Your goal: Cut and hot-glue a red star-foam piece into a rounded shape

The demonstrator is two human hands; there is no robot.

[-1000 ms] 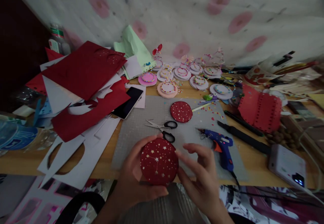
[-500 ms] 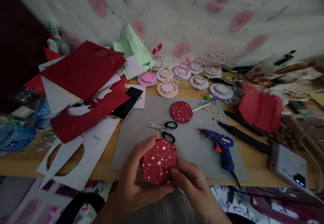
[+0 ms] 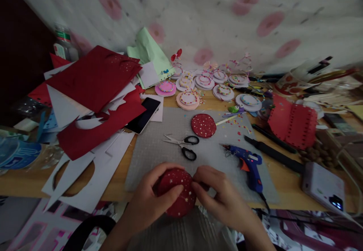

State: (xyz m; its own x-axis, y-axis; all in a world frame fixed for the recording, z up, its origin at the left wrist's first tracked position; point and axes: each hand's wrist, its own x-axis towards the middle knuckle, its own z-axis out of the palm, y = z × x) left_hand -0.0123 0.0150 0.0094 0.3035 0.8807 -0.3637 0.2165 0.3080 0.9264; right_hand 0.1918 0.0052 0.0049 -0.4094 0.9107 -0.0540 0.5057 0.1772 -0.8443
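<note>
A round dark-red disc (image 3: 184, 203) printed with small stars is held low at the front edge of the table. My left hand (image 3: 149, 205) wraps its left side, thumb across the face and fingers behind the upper edge. The fingertips of my right hand (image 3: 219, 194) are pinched together at the disc's right edge. A similar red starry disc (image 3: 202, 125) lies flat on the grey cutting mat (image 3: 153, 126), with a pale stick (image 3: 225, 120) at its right. Scissors (image 3: 181, 142) with black handles lie open on the mat. To their right is a blue glue gun (image 3: 249, 164).
Red and white paper sheets (image 3: 93, 79) pile up at left beside a phone (image 3: 144, 115). Several small decorated paper hats (image 3: 188, 99) stand at the back. A power bank (image 3: 323, 186), a black strap (image 3: 273, 154) and a punched red paper piece (image 3: 293, 122) are at right.
The disc has tipped and dropped slightly toward me. My left thumb has moved from below the disc onto its face. My right fingers have shifted up along its right edge.
</note>
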